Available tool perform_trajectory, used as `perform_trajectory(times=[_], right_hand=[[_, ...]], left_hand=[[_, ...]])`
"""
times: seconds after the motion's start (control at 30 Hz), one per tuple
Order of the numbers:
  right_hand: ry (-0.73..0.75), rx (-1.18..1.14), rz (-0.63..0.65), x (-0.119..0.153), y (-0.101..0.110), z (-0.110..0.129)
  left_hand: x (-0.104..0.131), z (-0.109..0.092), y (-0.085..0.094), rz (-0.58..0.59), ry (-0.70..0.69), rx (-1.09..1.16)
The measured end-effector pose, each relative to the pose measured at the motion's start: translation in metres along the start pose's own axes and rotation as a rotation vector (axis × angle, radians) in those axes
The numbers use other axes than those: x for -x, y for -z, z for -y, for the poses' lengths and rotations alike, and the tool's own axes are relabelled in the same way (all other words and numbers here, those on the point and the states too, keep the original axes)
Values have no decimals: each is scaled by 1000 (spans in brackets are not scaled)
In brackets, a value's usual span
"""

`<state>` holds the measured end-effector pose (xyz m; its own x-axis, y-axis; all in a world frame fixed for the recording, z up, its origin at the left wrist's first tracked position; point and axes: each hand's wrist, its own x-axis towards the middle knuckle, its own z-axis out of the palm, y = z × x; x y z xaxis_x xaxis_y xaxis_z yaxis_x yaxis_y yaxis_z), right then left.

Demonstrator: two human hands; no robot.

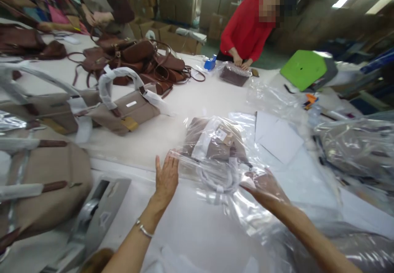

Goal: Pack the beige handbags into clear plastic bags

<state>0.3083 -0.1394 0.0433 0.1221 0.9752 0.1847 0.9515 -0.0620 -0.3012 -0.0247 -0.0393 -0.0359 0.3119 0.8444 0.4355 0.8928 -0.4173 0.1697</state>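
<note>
A taupe handbag (pixel 217 141) lies inside a clear plastic bag (pixel 246 152) on the table in front of me. A white paper tag shows on the handbag, and its wrapped handle (pixel 220 182) points toward me. At the bag's left edge, my left hand (pixel 167 176) is open, fingers stretched forward and fingertips against the film; a bracelet is on its wrist. My right hand (pixel 266 186) is on the right of the handle, with clear film over part of it. Glare and blur hide how its fingers are bent.
Taupe handbags (pixel 126 115) with wrapped handles stand at left, brown leather bags (pixel 132 59) behind them. A grey metal device (pixel 104 207) sits near left. White sheets (pixel 278 135) and a bagged handbag (pixel 360 150) lie right. A person in red (pixel 246 30) handles a bagged brown item opposite.
</note>
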Motion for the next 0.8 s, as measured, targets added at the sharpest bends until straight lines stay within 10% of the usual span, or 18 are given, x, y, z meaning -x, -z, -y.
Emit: perform_trajectory(times=[0.13,0.33,0.47,0.6,0.8], right_hand=[[-78,53,531,-42,101,27],[24,-117,683,-72,216,62],[-62,14,602,-73,236,54],[-58,163,343,-61,243,39],[-27,41,486,-6,226,64]], left_hand=[[-53,6,57,-107,-60,-52],[-141,7,172,-333,-249,-36],[-169,-12,214,-388,-256,-48],[-167,-19,218,-467,-231,43],[-119,-11,208,-132,-293,389]])
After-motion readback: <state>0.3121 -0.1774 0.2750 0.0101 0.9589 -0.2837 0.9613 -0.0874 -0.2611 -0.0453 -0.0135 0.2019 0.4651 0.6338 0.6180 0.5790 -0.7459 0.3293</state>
